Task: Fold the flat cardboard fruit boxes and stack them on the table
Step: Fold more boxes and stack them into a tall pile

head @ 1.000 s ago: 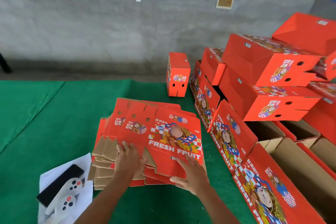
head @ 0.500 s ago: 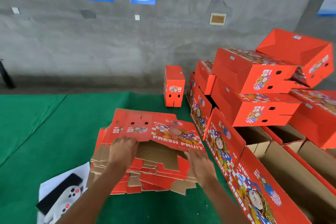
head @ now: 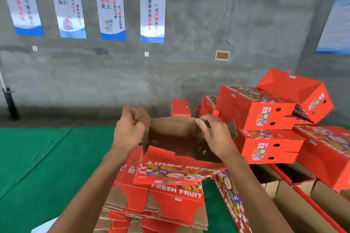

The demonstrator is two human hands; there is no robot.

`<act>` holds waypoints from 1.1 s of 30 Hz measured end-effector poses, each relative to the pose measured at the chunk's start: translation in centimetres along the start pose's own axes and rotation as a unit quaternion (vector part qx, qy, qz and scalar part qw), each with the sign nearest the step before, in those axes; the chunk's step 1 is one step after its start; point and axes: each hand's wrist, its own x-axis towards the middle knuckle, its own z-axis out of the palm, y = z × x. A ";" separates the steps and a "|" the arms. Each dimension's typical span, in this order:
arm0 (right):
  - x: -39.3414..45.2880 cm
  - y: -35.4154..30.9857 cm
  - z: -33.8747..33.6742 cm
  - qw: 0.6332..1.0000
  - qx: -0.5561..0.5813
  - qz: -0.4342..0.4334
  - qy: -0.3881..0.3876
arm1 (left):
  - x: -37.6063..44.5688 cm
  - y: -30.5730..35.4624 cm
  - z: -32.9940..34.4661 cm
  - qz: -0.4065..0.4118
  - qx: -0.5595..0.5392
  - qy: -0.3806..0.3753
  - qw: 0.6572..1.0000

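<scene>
Hands (head: 130,130) gripping box (head: 176,138), folded stack (head: 265,119) beside

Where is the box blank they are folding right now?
In the head view it is mid-frame: the lifted blank is held between the left hand and right hand, above the flat stack.

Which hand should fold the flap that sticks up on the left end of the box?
Probably the left hand: it already pinches that flap, while the right hand grips the box farther right.
</scene>
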 end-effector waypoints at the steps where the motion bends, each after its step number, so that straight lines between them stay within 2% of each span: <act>1: 0.4 -0.1 -0.5 0.999 0.021 -0.001 -0.028 | 0.1 0.0 -0.3 0.007 -0.022 0.012 1.000; 4: 0.6 -0.4 -0.8 0.995 -0.004 -0.006 -0.103 | -0.7 -1.2 0.0 0.056 -0.024 0.048 0.997; 7: 0.2 -0.7 1.0 0.976 -0.041 0.005 -0.212 | -2.1 -4.0 0.9 0.078 0.042 0.048 0.995; 9: 0.6 -0.6 1.9 0.970 -0.070 0.013 -0.233 | -2.4 -5.4 1.2 0.066 0.063 0.048 0.995; 12: 2.3 -0.6 2.4 0.969 -0.120 0.020 -0.214 | -2.0 -5.8 1.1 0.041 0.093 0.034 0.994; 14: 3.6 -0.7 2.6 0.964 -0.150 0.019 -0.217 | -1.8 -6.0 0.8 0.033 0.095 -0.006 0.995; 16: 4.8 -0.8 2.9 0.963 -0.153 0.023 -0.219 | -1.8 -6.3 0.1 -0.037 -0.021 -0.071 0.997; 18: 5.7 -0.8 3.3 0.963 -0.154 0.032 -0.218 | -1.8 -6.9 -0.5 -0.144 -0.206 -0.166 0.954; 19: 6.0 -0.7 3.6 0.964 -0.152 0.035 -0.216 | -1.8 -7.1 -0.8 -0.153 -0.242 -0.197 0.938; 22: 6.8 -0.5 4.0 0.966 -0.143 0.044 -0.210 | -1.8 -7.4 -0.9 -0.068 -0.090 -0.191 0.975; 25: 7.3 0.1 4.2 0.970 -0.110 0.048 -0.213 | -1.2 -7.5 -0.3 -0.031 -0.004 -0.174 0.984; 28: 7.1 0.8 3.6 0.979 -0.017 0.060 -0.193 | -0.7 -6.9 0.3 -0.009 0.053 -0.166 0.985; 29: 6.7 1.2 3.3 0.983 -0.026 0.062 -0.169 | -0.5 -6.9 0.5 0.000 0.068 -0.162 0.984; 32: 4.9 3.6 2.8 0.983 -0.172 0.063 -0.025 | -0.2 -6.7 1.4 0.008 0.113 -0.140 0.984; 33: 3.9 4.6 2.8 0.982 -0.172 0.083 0.006 | -0.1 -6.4 1.8 0.003 0.120 -0.129 0.984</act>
